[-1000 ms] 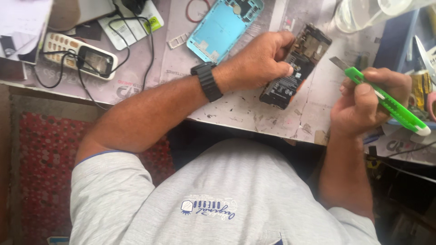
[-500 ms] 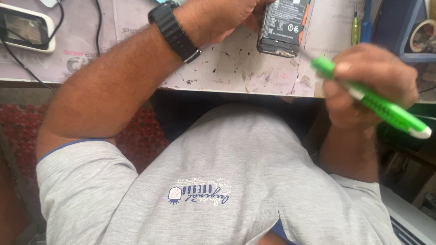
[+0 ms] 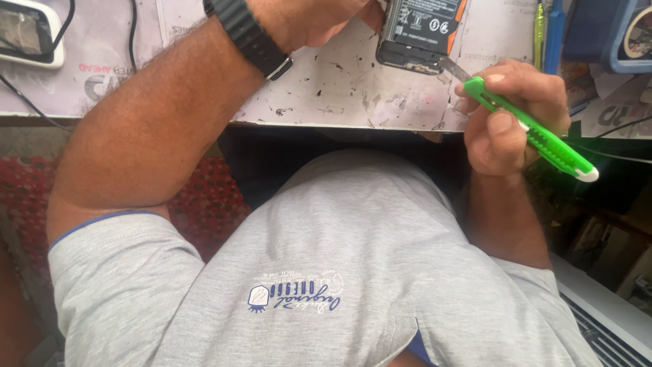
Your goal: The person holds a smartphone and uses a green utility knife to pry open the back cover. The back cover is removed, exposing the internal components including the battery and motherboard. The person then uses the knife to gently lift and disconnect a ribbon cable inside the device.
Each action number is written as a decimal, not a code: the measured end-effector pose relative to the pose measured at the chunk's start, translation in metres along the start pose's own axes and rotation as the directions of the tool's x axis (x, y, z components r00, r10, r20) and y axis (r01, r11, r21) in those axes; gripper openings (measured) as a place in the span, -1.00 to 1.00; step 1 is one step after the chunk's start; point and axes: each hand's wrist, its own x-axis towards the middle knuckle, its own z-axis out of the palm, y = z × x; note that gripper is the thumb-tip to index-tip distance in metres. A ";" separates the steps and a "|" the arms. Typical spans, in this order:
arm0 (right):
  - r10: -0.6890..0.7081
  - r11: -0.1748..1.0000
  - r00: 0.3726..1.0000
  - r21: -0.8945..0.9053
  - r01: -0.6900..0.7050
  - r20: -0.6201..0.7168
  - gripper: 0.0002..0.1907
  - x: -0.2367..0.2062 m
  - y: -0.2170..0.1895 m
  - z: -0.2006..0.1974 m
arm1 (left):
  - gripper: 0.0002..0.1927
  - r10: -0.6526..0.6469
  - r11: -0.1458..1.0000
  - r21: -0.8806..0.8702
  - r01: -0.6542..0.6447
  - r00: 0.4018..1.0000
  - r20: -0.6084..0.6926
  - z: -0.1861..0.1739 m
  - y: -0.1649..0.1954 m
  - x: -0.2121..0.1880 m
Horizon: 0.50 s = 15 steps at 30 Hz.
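Observation:
My left hand grips an opened phone with its black battery showing, held against the stained white worktop at the top of the view. A black watch is on that wrist. My right hand is closed around a green utility knife. The knife's metal blade touches the phone's lower right corner. The upper part of the phone is cut off by the frame edge.
A white device with a dark cable lies at the far left of the worktop. Blue containers stand at the top right. My grey shirt fills the lower view; a red patterned rug lies below the table edge.
The view has tilted down, so less of the worktop shows. My right hand has brought the knife closer, and the blade tip now meets the phone's lower corner.

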 end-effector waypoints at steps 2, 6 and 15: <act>0.027 0.999 0.999 0.021 -0.026 -0.045 -0.72 -0.002 0.000 -0.001 | -0.80 0.005 1.000 0.012 -0.005 1.000 0.005 -0.001 0.001 -0.001; 0.110 0.989 0.983 0.115 -0.094 -0.144 -0.73 -0.011 0.001 -0.004 | -0.80 0.013 0.999 0.034 -0.013 1.000 0.007 -0.002 0.002 -0.002; 0.107 0.988 0.991 0.118 -0.097 -0.082 -0.73 -0.008 0.003 -0.003 | -0.80 0.010 0.997 0.073 -0.010 1.000 0.009 -0.006 0.004 -0.008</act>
